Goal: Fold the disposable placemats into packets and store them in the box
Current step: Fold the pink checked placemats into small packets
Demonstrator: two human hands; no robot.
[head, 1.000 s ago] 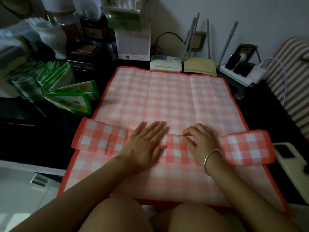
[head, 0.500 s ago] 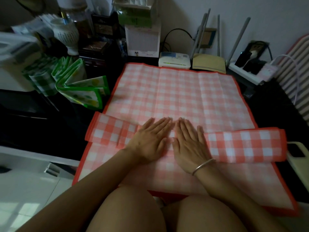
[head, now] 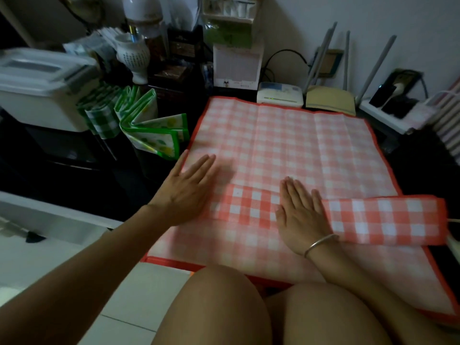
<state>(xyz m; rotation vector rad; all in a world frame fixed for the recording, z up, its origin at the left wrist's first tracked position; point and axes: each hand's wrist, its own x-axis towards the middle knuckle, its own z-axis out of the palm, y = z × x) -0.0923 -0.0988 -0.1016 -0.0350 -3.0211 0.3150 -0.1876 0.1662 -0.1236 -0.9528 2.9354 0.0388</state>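
Note:
A large pink-and-white checked placemat (head: 286,145) lies spread flat in front of me. Across its near part lies a long folded strip (head: 383,220) of darker red check. My left hand (head: 186,190) lies flat with fingers apart over the strip's left end, near the mat's left edge. My right hand (head: 301,215), with a silver bangle at the wrist, presses flat on the strip's middle. Several folded green packets (head: 151,130) stand to the left beside a white lidded box (head: 42,88).
Behind the mat stand a white router (head: 280,94), a tan device with antennas (head: 329,98), a power strip with plugs (head: 393,105) and cluttered shelves. A white vase (head: 134,58) is at back left. My knees are below the mat's near edge.
My left hand has slid left along the folded strip to its left end. My right hand has opened out flat on the strip's middle. The camera view has shifted left.

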